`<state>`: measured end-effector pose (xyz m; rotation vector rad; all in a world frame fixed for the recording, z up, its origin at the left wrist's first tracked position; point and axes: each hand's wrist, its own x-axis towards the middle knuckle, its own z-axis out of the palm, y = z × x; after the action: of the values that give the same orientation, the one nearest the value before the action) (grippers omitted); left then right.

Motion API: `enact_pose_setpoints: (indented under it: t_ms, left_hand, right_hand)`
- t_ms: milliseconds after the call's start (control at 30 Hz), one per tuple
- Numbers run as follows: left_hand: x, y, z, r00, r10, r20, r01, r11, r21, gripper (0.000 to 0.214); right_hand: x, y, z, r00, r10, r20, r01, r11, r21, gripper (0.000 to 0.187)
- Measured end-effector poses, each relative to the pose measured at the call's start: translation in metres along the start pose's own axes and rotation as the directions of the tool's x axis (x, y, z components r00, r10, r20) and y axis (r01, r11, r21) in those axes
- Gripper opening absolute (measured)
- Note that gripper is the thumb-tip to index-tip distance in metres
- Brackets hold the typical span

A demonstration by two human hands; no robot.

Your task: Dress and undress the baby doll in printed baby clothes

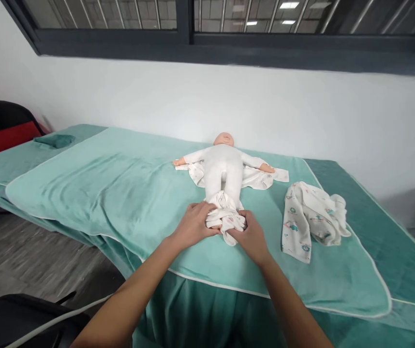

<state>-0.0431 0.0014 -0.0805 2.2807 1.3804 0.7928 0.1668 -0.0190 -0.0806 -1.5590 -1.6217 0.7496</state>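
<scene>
A baby doll [222,162] in a white suit lies on its back on a teal towel [95,191], head toward the wall, arms spread. A white patterned cloth [261,178] lies open under its body. At the doll's feet is a bunched white garment [225,212]. My left hand [193,224] grips the bunch from the left, fingers curled into the fabric. From the right side, my right hand [251,234] is closed on the same bunch. The doll's feet are hidden inside the fabric.
A crumpled patterned baby garment [311,217] lies to the right of the doll. A folded teal cloth [55,140] rests at the far left of the table [403,261]. A black and red chair [0,126] stands far left, a dark seat [19,319] at bottom left.
</scene>
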Motion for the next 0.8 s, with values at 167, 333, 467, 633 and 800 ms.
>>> enact_pose_setpoints:
  t_ms: [167,333,467,633,800]
  left_hand:
    - [-0.006,0.029,-0.020,0.961,-0.259,0.091,0.261,0.965,-0.007,0.041]
    - [-0.012,0.043,-0.034,0.931,-0.279,0.235,0.264,0.960,0.093,0.041]
    - [-0.011,0.051,-0.057,0.909,-0.102,0.404,0.102,0.995,0.022,0.049]
    - [0.002,0.075,-0.123,0.766,0.254,0.590,-0.064,0.944,-0.323,0.053]
    - [0.017,0.124,-0.213,0.617,0.015,0.787,-0.076,0.996,0.040,0.055]
  right_hand:
    - [-0.010,-0.033,-0.018,0.971,0.203,0.124,-0.208,0.978,0.027,0.026]
    - [-0.016,-0.060,-0.040,0.802,0.315,0.508,-0.446,0.881,0.159,0.020]
    - [-0.019,-0.085,-0.061,0.688,0.319,0.652,-0.503,0.857,0.111,0.027]
    - [-0.009,-0.138,-0.106,0.605,0.082,0.792,-0.200,0.978,0.052,0.040]
    - [0.003,-0.218,-0.146,0.524,0.134,0.841,0.414,0.823,-0.388,0.055]
